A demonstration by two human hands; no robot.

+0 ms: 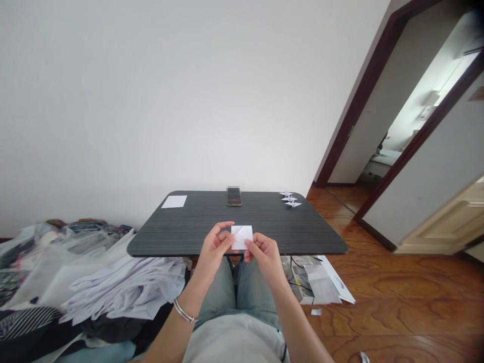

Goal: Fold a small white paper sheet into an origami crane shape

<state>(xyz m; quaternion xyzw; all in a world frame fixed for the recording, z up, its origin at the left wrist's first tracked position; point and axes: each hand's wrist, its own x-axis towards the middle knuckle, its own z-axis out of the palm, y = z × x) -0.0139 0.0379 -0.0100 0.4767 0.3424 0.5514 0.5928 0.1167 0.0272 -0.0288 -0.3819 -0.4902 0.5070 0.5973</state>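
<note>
A small folded square of white paper (242,235) is held up over the front edge of the dark table, with crease lines and a flap showing on its face. My left hand (218,242) pinches its left side between thumb and fingers, the index finger stretched along the top corner. At the lower right corner, my right hand (262,248) grips the paper with the thumb in front and fingers behind. Both hands are closed on the same sheet.
The dark table (204,217) carries a stack of white paper (174,201) at back left, a phone (234,196) at the back middle and several paper cranes (292,203) at back right. Piled clothes (124,287) lie left; papers and cables (321,282) sit below right.
</note>
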